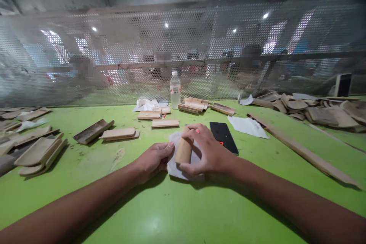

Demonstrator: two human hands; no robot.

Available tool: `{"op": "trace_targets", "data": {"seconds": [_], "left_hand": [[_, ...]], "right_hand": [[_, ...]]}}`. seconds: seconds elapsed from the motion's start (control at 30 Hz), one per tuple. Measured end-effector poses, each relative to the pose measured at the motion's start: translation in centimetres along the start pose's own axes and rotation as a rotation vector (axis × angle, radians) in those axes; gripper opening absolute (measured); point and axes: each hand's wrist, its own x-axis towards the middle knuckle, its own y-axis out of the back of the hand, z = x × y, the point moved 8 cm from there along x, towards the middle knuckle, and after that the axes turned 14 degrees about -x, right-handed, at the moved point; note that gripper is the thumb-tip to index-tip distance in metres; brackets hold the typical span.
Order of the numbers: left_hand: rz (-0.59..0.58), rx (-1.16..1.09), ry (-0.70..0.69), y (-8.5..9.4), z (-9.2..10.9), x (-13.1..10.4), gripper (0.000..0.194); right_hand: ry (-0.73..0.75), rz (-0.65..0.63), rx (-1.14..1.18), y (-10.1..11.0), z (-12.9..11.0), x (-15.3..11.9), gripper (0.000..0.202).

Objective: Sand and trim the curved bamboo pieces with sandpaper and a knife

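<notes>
A short, curved piece of wood-like material [184, 151] lies over a grey-white sheet [177, 172] near the middle of the green table. My right hand [204, 148] grips the piece, thumb at its near end and fingers at its far end. At the sheet's left edge, my left hand [157, 160] pinches the sheet between thumb and fingers. A black phone-like slab [223, 136] lies just beyond my right hand, with a small orange-red item partly hidden beside it.
Behind stand a water bottle [175, 90] and a perforated metal screen [120, 53]. Curved pieces pile up at left [41, 154] and right [328, 112]. A long strip [303, 150] crosses the right side. White paper [248, 126] lies beyond the slab.
</notes>
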Motion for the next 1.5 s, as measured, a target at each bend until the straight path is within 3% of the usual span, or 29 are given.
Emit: {"op": "trace_targets", "data": {"seconds": [0.13, 0.23, 0.4, 0.57, 0.83, 1.07, 1.5], "left_hand": [[0.003, 0.007, -0.021, -0.1, 0.2, 0.0, 0.024], [0.015, -0.015, -0.028, -0.2, 0.5, 0.0, 0.026], [0.013, -0.056, -0.031, -0.3, 0.8, 0.2, 0.031], [0.005, -0.07, -0.023, 0.1, 0.6, 0.5, 0.03], [-0.116, -0.113, -0.026, 0.1, 0.4, 0.6, 0.031], [-0.135, -0.109, -0.029, -0.4, 0.5, 0.5, 0.031], [-0.167, -0.129, -0.029, -0.1, 0.3, 0.7, 0.033]], "right_hand": [[-0.123, 0.011, 0.21, 0.4, 1.6, -0.3, 0.076], [-0.221, 0.028, 0.589, 0.5, 1.9, -0.8, 0.075], [-0.266, 0.004, 1.332, 0.0, -0.2, -1.2, 0.078], [-0.285, -0.146, 1.663, -0.8, -2.1, -1.2, 0.081], [-0.346, -0.282, 1.779, -2.1, -2.3, -1.5, 0.083], [-0.33, -0.356, 1.778, -2.3, -2.6, -1.7, 0.087], [-0.304, -0.365, 1.812, -1.9, -2.6, -1.7, 0.089]]}}
